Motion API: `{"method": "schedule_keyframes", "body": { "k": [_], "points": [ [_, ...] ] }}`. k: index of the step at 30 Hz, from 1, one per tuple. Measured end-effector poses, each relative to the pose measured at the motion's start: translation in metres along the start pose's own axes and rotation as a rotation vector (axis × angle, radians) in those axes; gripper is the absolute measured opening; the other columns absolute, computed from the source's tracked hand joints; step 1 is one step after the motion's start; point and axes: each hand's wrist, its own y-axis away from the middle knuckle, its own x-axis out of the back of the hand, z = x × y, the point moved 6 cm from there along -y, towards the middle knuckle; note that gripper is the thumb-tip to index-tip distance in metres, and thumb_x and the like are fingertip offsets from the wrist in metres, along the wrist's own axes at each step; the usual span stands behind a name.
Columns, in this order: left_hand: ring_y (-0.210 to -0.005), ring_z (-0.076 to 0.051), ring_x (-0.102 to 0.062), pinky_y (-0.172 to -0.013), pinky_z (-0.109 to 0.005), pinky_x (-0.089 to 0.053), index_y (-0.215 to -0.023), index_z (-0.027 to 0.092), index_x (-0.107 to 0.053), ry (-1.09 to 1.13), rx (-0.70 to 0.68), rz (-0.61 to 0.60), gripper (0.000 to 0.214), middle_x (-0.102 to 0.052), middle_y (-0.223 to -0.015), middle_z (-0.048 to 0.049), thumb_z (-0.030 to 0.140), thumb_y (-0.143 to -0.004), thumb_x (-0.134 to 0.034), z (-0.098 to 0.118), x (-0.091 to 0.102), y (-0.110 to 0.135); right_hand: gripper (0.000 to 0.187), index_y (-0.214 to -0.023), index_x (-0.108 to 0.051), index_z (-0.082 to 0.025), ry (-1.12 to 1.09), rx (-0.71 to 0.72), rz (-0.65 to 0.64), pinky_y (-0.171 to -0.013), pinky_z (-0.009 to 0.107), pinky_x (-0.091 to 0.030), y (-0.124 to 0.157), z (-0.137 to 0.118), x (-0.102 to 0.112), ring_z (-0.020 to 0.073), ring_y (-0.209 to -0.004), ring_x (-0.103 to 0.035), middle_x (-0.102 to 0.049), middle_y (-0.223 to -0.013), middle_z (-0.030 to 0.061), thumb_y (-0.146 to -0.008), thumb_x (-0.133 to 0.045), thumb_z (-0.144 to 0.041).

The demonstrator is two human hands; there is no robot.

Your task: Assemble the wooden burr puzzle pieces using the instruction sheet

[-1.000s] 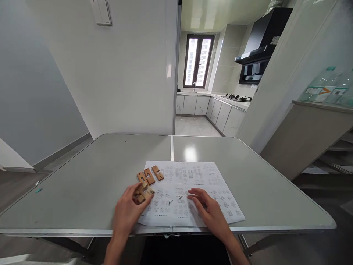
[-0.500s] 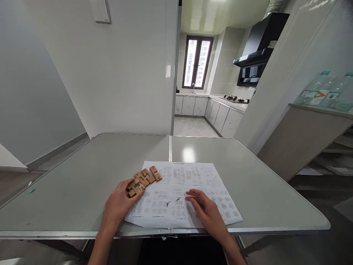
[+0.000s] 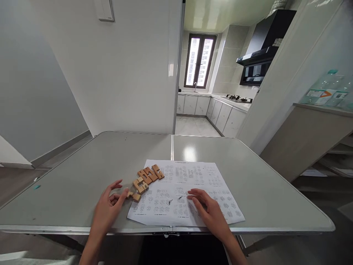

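Over the grey table, my left hand (image 3: 109, 206) is closed at the left end of a small wooden puzzle piece (image 3: 136, 197). The thumb tip is against the piece, while the index finger sticks out above it. Just beyond lies a C-shaped group of wooden blocks (image 3: 141, 185) with a numeral on one corner. Several flat, notched wooden pieces (image 3: 150, 173) lie in a slanting row behind it, partly on the paper. My right hand (image 3: 208, 208) rests on the printed sheet (image 3: 171, 217), fingers loosely bent and apart, holding nothing. Two small dark marks or bits (image 3: 170, 202) show on the sheet.
The grey folding table (image 3: 82, 184) has a metal edge and a centre seam. A small green object (image 3: 36, 187) lies near its left edge. Plastic bottles (image 3: 321, 92) stand on a shelf unit to the right. A kitchen with a window (image 3: 200, 60) lies beyond the doorway.
My left hand has drawn back left from around the blocks, and the small piece now lies apart from the C-shaped group. My right hand stays in place. The view has shifted slightly.
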Motion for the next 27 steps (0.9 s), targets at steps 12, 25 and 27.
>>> {"method": "schedule_keyframes", "body": {
  "k": [12, 25, 27],
  "points": [
    [-0.096, -0.026, -0.070, -0.084, -0.041, -0.061, -0.137, 0.023, -0.057, -0.231, -0.214, -0.101, 0.078, -0.066, -0.114, -0.0088, 0.068, -0.075, -0.074, 0.010, -0.011, 0.007, 0.036, -0.123, -0.067, -0.028, -0.003, -0.014, -0.009, -0.100, 0.046, -0.060, 0.001, 0.000, -0.001, 0.0310, -0.119, -0.072, -0.072, -0.133, 0.0104, -0.103, -0.054, -0.055],
    [-0.083, -0.024, -0.065, -0.079, -0.039, -0.057, -0.134, 0.023, -0.060, -0.285, -0.236, -0.056, 0.075, -0.062, -0.103, -0.0047, 0.069, -0.076, -0.071, 0.003, -0.014, 0.005, 0.032, -0.120, -0.069, -0.028, -0.017, -0.003, -0.014, -0.102, 0.046, -0.058, 0.001, -0.001, -0.001, 0.0305, -0.118, -0.072, -0.074, -0.130, 0.0094, -0.104, -0.055, -0.052],
    [-0.073, -0.022, -0.061, -0.071, -0.036, -0.055, -0.130, 0.022, -0.060, -0.303, -0.233, -0.045, 0.074, -0.059, -0.091, -0.0013, 0.073, -0.077, -0.068, 0.005, -0.014, 0.007, 0.032, -0.119, -0.070, -0.028, -0.016, -0.002, -0.015, -0.103, 0.046, -0.057, 0.001, -0.002, -0.001, 0.0303, -0.118, -0.072, -0.074, -0.128, 0.0093, -0.104, -0.055, -0.051]
  ]
}}
